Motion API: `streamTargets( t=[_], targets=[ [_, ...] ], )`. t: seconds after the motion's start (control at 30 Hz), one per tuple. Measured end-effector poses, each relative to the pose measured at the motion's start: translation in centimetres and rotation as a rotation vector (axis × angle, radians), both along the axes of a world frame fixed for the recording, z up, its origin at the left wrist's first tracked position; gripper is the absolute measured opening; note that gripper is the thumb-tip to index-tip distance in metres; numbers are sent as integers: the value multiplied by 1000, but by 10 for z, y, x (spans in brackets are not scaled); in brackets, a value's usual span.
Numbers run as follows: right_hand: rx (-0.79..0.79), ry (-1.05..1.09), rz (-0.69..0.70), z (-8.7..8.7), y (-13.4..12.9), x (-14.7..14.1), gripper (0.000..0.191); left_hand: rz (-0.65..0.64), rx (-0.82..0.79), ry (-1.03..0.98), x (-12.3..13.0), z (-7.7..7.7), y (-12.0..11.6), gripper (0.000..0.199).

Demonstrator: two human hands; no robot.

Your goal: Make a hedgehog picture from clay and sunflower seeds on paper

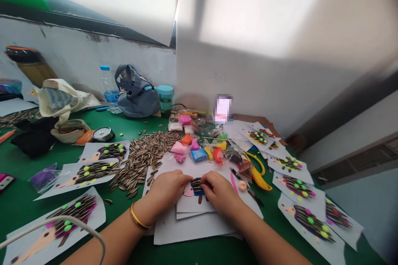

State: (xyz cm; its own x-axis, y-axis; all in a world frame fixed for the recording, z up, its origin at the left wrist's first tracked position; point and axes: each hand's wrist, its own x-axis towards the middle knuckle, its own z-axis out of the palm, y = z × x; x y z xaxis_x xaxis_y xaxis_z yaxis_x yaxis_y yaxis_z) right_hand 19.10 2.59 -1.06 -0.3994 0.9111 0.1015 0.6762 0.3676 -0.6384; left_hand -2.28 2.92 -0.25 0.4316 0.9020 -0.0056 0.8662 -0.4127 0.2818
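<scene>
A small hedgehog picture (197, 186) lies on stacked white paper (192, 232) in front of me. It has a pink clay face, a blue clay body, brown feet and striped sunflower seeds set on its back. My left hand (171, 192) rests at its left side, thumb and fingertips pinched together above the face. At the body's right edge, my right hand (219, 192) is pinched too, its fingertips against the seeds. Whatever either pinch contains is hidden. A big heap of sunflower seeds (149, 153) spreads beyond my left hand.
Bags of coloured clay (199, 155) lie behind the paper. Yellow scissors (259, 178) and a peach clay ball (242, 186) are at right. Seed hedgehog cards (295, 186) flank both sides. A phone (223, 108), blue bag (137, 99) and teal cup (165, 101) stand along the wall.
</scene>
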Motion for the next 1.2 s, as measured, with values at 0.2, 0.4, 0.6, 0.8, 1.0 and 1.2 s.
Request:
streamTargets(
  t=[0.2, 0.4, 0.6, 0.8, 1.0, 1.2],
  targets=[
    [-38, -16, -10, 1, 1, 0, 16, 4, -18, -3, 0, 0, 0, 31],
    [-17, -33, -7, 1, 2, 0, 17, 5, -21, -25, 0, 2, -1, 32],
    [-27, -37, -7, 1, 2, 0, 17, 2, -26, -18, 1, 4, -1, 32],
    [-23, 21, 10, 1, 1, 4, 15, 73, -82, -154, -3, 3, 0, 33],
    [67, 93, -6, 7, -1, 8, 13, 341, -366, -1093, -2, 14, 1, 24],
    [225, 194, 22, 18, -11, 0, 14, 682, -1119, -2047, 9, 35, -10, 28]
  ],
)
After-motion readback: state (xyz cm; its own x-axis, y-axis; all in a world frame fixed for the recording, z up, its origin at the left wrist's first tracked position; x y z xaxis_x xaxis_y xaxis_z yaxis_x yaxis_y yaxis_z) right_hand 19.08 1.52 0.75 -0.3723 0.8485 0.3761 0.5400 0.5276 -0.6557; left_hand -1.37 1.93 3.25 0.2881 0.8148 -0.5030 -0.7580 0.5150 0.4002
